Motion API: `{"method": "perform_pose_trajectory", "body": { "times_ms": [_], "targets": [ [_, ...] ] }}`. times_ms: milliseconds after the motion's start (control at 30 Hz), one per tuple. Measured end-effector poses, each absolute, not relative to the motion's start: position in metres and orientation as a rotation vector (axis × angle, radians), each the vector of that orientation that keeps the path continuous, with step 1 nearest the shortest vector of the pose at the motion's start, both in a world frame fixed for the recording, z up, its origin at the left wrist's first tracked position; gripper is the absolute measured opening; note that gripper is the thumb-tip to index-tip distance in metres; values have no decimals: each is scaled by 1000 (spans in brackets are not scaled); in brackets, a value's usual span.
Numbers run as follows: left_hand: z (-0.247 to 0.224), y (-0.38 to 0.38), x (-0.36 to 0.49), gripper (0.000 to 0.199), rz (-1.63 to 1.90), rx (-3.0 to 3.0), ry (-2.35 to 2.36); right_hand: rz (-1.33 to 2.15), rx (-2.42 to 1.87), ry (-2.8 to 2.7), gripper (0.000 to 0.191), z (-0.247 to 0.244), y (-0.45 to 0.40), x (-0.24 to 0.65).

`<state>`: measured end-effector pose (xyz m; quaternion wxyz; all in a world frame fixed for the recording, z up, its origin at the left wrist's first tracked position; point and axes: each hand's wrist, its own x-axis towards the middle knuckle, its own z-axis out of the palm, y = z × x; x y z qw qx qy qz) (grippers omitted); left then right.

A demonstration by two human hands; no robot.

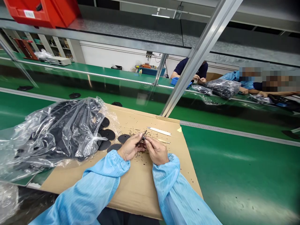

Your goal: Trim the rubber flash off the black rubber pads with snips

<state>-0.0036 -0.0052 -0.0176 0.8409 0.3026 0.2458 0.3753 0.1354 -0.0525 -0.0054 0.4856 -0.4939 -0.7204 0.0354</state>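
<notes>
Over a cardboard sheet [133, 193], my left hand [131, 147] grips a thin black disc [142, 137], tilted on its edge. My right hand [157, 150] is pinched at the disc's middle; whether it holds a small part there is too small to tell. Several black discs lie left of my hands, one of them a flat disc [123, 138] close to my left hand. A white strip-like tool [159, 131] rests beyond my right hand, with a thin yellowish tool [164, 141] nearer to it. Small black crumbs are scattered around my hands.
A large clear plastic bag [63, 131] of black discs covers the left side. A metal post [187, 72] rises behind the cardboard. A red bin [44, 12] sits on the shelf above. Across the green bench [234, 168], other people work at the far right.
</notes>
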Motion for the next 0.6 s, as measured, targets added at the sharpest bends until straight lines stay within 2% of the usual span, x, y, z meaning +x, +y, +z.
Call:
{"method": "perform_pose_trajectory", "body": {
  "times_ms": [400, 600],
  "targets": [
    [-13, -9, -2, 54, 902, 721, 616, -31, -1188, -1797, 23, -4, -53, 136],
    [-19, -9, 5, 59, 1024, 787, 627, 263, -1247, -1665, 25, -6, -53, 133]
  ]
}}
